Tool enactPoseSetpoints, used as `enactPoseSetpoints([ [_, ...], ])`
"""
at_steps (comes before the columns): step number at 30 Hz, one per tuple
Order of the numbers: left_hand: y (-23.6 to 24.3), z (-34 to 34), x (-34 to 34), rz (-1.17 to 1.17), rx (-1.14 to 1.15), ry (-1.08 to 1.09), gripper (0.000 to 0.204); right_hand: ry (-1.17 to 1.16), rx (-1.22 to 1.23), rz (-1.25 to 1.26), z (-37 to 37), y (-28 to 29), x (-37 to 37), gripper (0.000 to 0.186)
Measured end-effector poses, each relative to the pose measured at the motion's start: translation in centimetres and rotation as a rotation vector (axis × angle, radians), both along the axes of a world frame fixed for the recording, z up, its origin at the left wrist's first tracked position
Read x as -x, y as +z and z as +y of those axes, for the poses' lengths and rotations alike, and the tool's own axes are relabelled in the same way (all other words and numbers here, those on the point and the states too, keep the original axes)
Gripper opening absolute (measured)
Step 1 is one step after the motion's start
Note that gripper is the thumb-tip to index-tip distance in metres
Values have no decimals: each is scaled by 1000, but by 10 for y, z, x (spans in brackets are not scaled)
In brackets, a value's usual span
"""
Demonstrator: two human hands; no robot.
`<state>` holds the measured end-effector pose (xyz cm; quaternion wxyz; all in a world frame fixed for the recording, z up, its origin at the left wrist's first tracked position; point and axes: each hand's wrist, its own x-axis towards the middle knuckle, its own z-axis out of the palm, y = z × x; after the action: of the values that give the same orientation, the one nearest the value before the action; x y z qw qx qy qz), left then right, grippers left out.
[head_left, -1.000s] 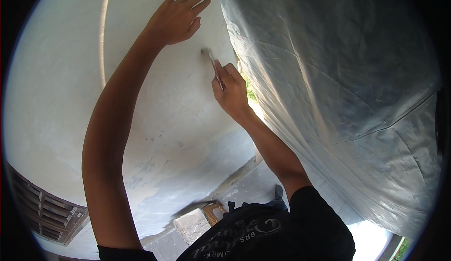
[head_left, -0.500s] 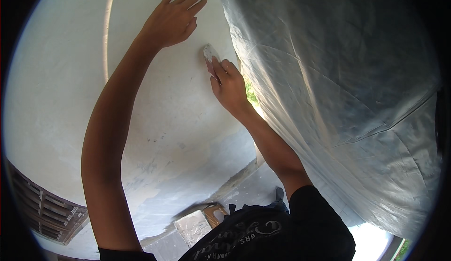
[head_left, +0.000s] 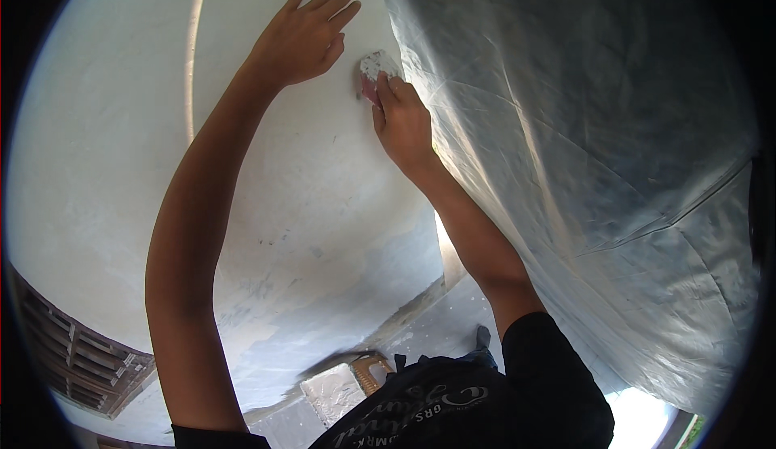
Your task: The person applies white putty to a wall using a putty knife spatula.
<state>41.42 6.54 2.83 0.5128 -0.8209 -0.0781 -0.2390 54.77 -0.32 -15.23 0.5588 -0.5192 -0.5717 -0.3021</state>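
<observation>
A pale, smooth wall [head_left: 299, 174] with faint dark smudges fills the middle of the view. High on it rests my left hand [head_left: 305, 41], fingers stretched and spread, holding nothing. To its right and a little lower, my right hand [head_left: 402, 122] grips a putty knife [head_left: 377, 63] by its reddish handle. White filler coats the blade, which lies against or close to the wall near its right edge. My fingers cover part of the handle.
Grey plastic sheeting [head_left: 598, 126] hangs along the right, close to my right arm. A slatted wooden vent [head_left: 77, 360] sits at lower left. Below are a white-smeared tray or board [head_left: 333, 392], a brown woven-looking item [head_left: 370, 374] and the grey floor [head_left: 432, 324]. A pale cable or pipe [head_left: 191, 53] runs up the wall.
My right hand has moved up and slightly right with the putty knife, and the blade has turned to show its white-coated face. My left hand stays spread at nearly the same spot.
</observation>
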Motion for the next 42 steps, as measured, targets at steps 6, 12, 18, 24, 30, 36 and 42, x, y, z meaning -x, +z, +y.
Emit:
enactPoseSetpoints([
  [6,-2,1,3,6,5,-19,46,329,143,132,-38,-42,21,46],
  [12,-7,-1,7,12,32,-5,46,183,10,193,-27,-31,9,48],
  [18,-5,-2,9,-2,21,-18,47,78,-29,-23,1,-43,47,53],
  [24,-10,-6,14,14,17,-4,46,177,38,33,-25,-81,71,54],
  [30,-11,-6,18,-29,-64,-64,40,126,-82,116,-20,-51,50,54],
  [36,-11,-10,9,-32,-61,-86,40,45,-30,27,10,-53,59,57],
  [42,-12,-6,13,-11,-68,-81,40,180,5,5,-24,-100,68,55],
])
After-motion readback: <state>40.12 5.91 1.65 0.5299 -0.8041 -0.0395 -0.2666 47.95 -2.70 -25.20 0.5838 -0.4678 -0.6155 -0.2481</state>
